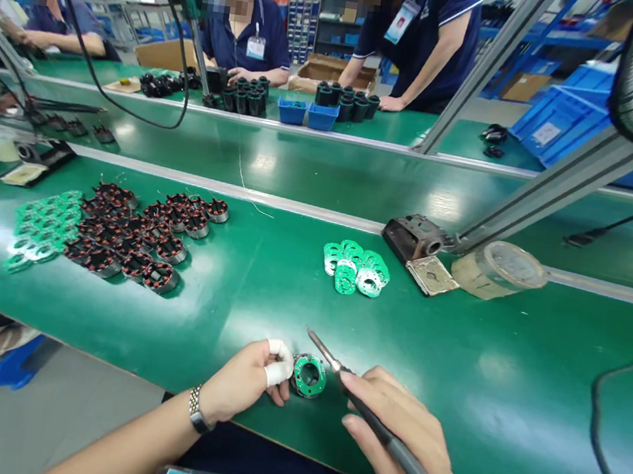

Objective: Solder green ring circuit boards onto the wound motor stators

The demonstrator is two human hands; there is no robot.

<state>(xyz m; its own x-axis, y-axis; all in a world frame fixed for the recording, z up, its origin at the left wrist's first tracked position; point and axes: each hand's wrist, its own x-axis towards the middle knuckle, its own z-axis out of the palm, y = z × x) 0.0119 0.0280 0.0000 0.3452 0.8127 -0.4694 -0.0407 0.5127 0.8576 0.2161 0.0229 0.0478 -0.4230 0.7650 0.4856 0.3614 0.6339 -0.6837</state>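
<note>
My left hand (255, 374), with white coverings on its thumb and a finger, is closed on the side of a motor stator (295, 386) near the table's front edge. A green ring-shaped circuit board (319, 385) lies on top of that stator. In my right hand (412, 431) is a soldering iron (376, 422), gripped like a pen. Its tip points up and left, just above the stator and apart from the board. Beyond my hands lies a small group of loose green ring boards (346, 276).
Many copper-wound stators (161, 276) stand at left beside rows of green boards (47, 223). A soldering iron stand (416, 235) with a sponge tray (432, 274) and a plastic tub (497, 270) are at back right. A cable (597, 418) hangs at right. Co-workers occupy the far bench.
</note>
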